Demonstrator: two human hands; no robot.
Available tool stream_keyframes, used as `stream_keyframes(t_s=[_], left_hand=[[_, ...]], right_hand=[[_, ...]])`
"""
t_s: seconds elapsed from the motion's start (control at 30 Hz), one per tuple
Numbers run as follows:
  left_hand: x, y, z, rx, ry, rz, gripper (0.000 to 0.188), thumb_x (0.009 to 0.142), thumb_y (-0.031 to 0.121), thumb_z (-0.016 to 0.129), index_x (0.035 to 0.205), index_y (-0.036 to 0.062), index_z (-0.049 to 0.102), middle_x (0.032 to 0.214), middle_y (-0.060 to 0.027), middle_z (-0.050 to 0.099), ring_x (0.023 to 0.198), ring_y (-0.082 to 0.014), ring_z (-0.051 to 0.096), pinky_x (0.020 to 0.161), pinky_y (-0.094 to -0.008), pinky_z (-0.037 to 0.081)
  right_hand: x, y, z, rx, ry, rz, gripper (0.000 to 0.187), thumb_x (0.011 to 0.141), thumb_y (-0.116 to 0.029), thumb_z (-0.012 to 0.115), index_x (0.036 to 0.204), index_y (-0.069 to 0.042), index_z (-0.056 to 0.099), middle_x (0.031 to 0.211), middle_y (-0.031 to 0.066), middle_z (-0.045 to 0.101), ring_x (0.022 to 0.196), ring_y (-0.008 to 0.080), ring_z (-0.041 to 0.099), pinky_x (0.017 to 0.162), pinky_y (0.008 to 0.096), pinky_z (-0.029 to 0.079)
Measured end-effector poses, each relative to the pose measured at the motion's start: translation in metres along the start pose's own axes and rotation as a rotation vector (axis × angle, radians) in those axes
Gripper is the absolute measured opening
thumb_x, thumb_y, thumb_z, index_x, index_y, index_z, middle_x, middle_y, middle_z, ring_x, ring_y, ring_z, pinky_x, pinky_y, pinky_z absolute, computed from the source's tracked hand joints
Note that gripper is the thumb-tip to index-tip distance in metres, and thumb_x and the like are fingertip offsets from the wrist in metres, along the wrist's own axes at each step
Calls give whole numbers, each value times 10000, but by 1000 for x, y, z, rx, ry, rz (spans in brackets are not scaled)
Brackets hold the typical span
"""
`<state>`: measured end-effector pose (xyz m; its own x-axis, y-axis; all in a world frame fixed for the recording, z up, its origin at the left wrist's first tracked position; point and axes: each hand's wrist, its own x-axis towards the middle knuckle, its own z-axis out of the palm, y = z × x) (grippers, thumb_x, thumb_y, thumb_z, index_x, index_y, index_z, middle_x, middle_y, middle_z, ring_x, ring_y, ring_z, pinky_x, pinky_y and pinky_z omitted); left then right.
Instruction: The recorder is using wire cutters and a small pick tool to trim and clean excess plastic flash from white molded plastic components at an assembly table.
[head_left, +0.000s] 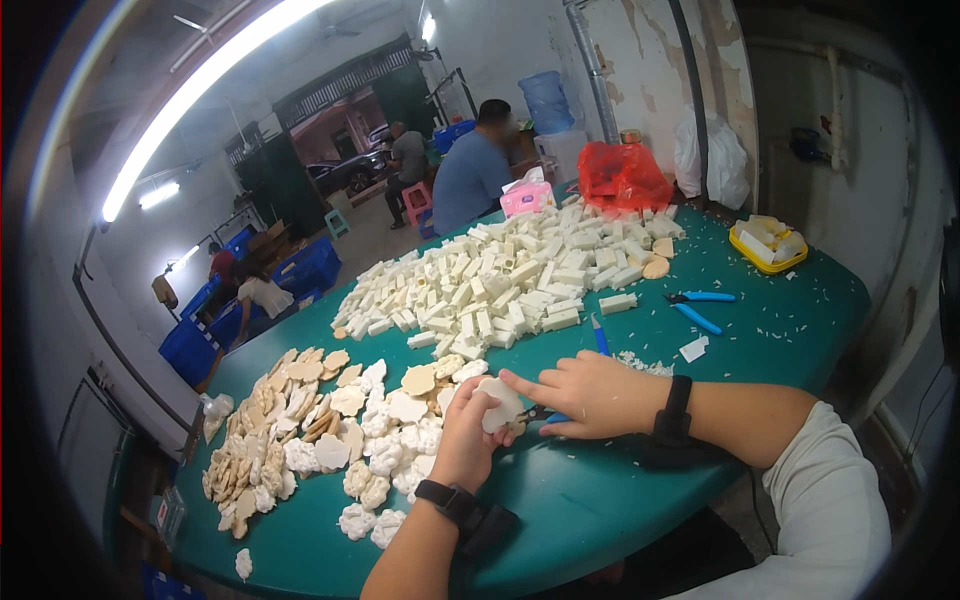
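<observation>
Workshop with seated co-workers behind, green table (570,510) up front. Left to right: heap of beige pieces (240,470), then white lumpy pieces (385,455) spread beside it. Left hand (462,432) next, pinching a flat white piece (501,404) between thumb and fingers, held up over the table near the front edge. White rectangular blocks (490,285) piled behind. Right hand (598,398) gripping blue-handled cutters (537,413), index finger stretched out to the flat piece. Cutter tips look to be at its lower right edge; too small to confirm contact. Blue pen-shaped tool (600,336) just behind right hand, white shavings (645,366) next to it. Further right: second blue-handled pliers (700,311) lying on the table, then yellow tray (768,266) with white bits inside.
</observation>
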<state>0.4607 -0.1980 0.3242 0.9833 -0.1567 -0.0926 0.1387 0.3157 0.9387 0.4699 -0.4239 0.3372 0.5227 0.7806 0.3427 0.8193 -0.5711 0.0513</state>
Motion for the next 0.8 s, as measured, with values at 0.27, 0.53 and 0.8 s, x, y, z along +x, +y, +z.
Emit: stream_keyframes(t_s=[0.27,0.53,0.8], left_hand=[[-2,2,3,-10,19,-15,270,873,76,555,1142,63,546,914,-109,614,631,-193,562,524,-308,478],[-1,2,3,4,15,-12,283,864,70,556,1146,73,549,916,-109,616,636,-191,571,518,-295,478],[-2,2,2,7,10,-15,288,861,57,550,1149,72,544,926,-113,611,641,-199,564,532,-315,482]], right_hand=[[0,0,0,12,-17,-5,837,972,-435,663,1634,-93,281,984,109,634,870,294,622,742,398,469],[0,-1,-2,-1,-25,2,824,985,-453,639,1633,-91,281,1000,116,637,871,298,622,746,393,468],[0,-1,-2,5,-31,1,819,987,-453,636,1630,-86,286,1000,120,640,879,299,628,749,394,467]])
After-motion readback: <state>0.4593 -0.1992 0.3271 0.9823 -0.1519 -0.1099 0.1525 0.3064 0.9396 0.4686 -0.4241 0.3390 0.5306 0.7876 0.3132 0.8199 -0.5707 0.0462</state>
